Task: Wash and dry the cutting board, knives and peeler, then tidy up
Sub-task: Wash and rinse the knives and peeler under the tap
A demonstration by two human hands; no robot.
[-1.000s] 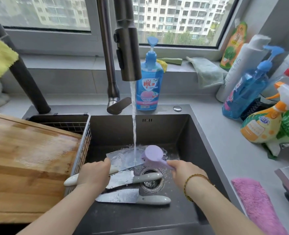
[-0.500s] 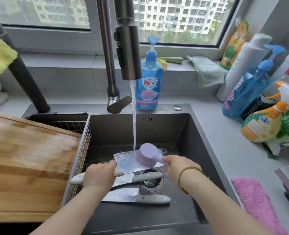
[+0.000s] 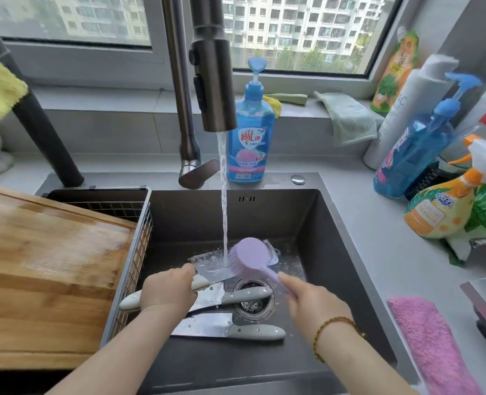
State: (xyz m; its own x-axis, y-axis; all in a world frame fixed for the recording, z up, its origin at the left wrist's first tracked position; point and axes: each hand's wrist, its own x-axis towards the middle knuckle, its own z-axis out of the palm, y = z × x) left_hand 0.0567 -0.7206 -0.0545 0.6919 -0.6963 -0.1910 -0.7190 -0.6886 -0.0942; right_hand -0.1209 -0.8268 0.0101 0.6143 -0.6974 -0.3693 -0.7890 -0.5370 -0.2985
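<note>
Knife (image 3: 207,269) slid right under stream (image 3: 224,195) — brush (image 3: 249,255) rests on it.

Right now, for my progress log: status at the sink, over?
Left grip holds knife, blade under tap stream. Right grip holds purple brush, head on blade. Second knife and third knife lie at drain.

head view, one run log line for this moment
phase: washing; left hand: grips cleaver handle; right hand: holds purple brush on blade; tap: running
</note>
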